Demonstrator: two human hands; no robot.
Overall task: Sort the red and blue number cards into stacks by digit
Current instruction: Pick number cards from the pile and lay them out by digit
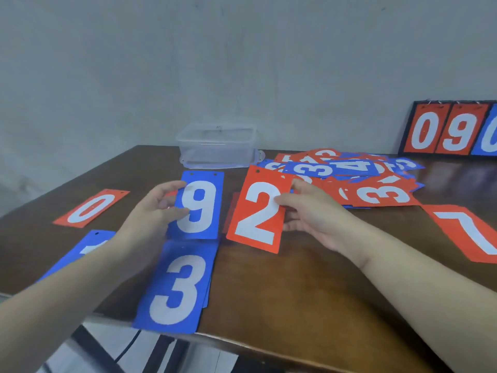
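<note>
My left hand (158,208) grips the left edge of a blue 9 card (204,208), held upright above the table. A red 2 card (258,214) is pinched at its right edge by my right hand (309,211), slightly tilted, with another red card partly hidden behind it. On the table lie a blue 3 card (177,289) on a small stack near the front edge, a red 0 card (91,208) at the left, a blue card (80,249) half hidden under my left forearm, and a red 7 card (468,232) at the right.
An unsorted pile of red and blue cards (347,176) spreads over the back right of the wooden table (295,292). A clear plastic box (217,146) stands at the back. A scoreboard (451,130) showing 0 and 9 leans on the wall.
</note>
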